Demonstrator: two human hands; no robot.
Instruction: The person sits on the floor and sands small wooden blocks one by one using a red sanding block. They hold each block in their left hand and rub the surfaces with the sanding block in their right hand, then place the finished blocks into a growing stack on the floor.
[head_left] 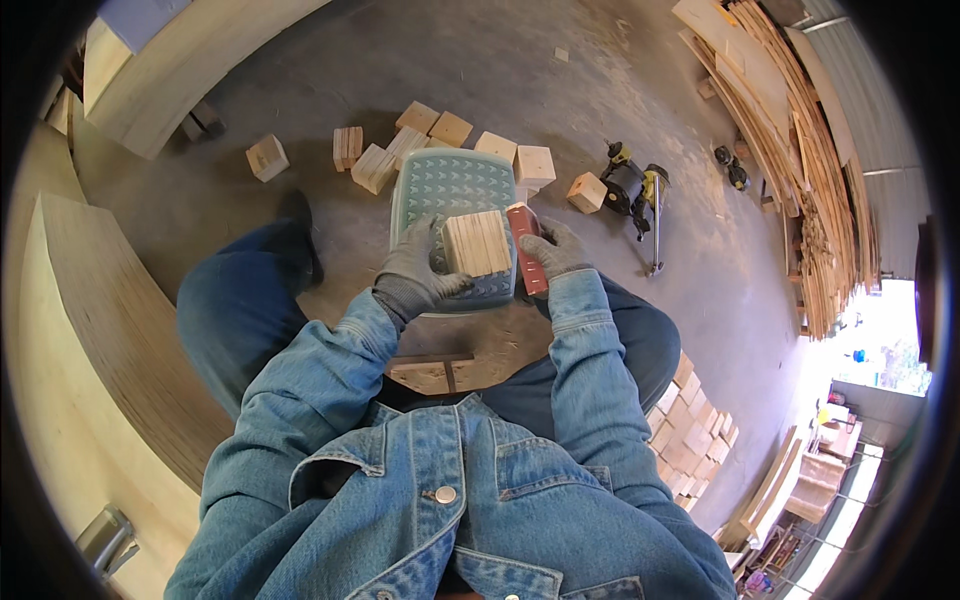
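Fingers (425, 262) of my left hand (412, 272) clamp the wooden block (477, 243) on the stool (452, 185); right hand (553, 250) grips a red sanding block (527, 245) against its side. Judging by the pile (loose blocks (420, 140) on the floor), plenty remain.

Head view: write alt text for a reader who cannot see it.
A seated person's gloved left hand holds a wooden block on a pale green stool, while the right hand presses a red sanding block against it. Loose wood blocks lie beyond.

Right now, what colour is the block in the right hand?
Red, a flat sanding-type block, seen best in the head view.
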